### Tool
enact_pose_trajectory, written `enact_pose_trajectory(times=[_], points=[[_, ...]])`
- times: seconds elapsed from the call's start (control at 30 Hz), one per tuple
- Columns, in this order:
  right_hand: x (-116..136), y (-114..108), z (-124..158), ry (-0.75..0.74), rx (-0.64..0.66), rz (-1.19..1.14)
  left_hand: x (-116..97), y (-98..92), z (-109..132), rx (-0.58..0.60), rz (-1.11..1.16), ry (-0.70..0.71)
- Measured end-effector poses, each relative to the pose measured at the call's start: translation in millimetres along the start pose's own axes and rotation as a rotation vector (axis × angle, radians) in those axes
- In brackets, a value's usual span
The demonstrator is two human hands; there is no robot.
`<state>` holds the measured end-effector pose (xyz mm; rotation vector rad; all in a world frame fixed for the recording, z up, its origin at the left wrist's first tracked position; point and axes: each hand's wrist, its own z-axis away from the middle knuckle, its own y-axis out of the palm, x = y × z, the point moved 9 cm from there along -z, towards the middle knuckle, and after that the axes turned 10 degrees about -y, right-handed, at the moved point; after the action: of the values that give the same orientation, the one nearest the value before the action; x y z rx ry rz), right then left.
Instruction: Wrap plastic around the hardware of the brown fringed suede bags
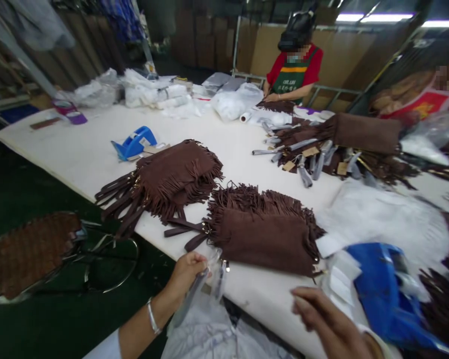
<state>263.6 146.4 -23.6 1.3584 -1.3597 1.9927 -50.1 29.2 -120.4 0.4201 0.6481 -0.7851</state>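
My left hand [187,274] is closed on a clear plastic sleeve [194,299] at the near edge of the white table [78,149]. A strap wrapped in the sleeve runs up to a brown fringed suede bag [264,232] lying just beyond it. My right hand [322,314] hovers low at the table's near edge, blurred, fingers loosely curled with nothing seen in them. It is beside white paper tags [338,279] and a blue tool [381,289]. A second fringed bag [168,179] lies to the left.
A blue tape dispenser [134,142] sits further back. A pile of brown bags with wrapped straps [333,149] lies at the right. White plastic bags [232,102] lie at the far edge, where a person in red and green [295,72] works. A stool [33,252] stands lower left.
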Motion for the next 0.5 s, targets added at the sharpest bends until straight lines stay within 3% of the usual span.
enact_pose_trajectory(times=[0.1,0.2,0.3,0.5], points=[[52,109,-34,-0.076,0.254,-0.253,1,0.8,2,0.004,0.003,0.058],[75,168,-58,-0.164,0.34,-0.327,-4,-2.1,5,-0.012,0.006,0.151],[78,188,-71,-0.223,0.347,-0.259,-9,-4.0,7,-0.028,0.005,0.232],[79,192,-78,-0.232,0.339,-0.063,-12,-2.4,11,0.015,0.028,0.274]])
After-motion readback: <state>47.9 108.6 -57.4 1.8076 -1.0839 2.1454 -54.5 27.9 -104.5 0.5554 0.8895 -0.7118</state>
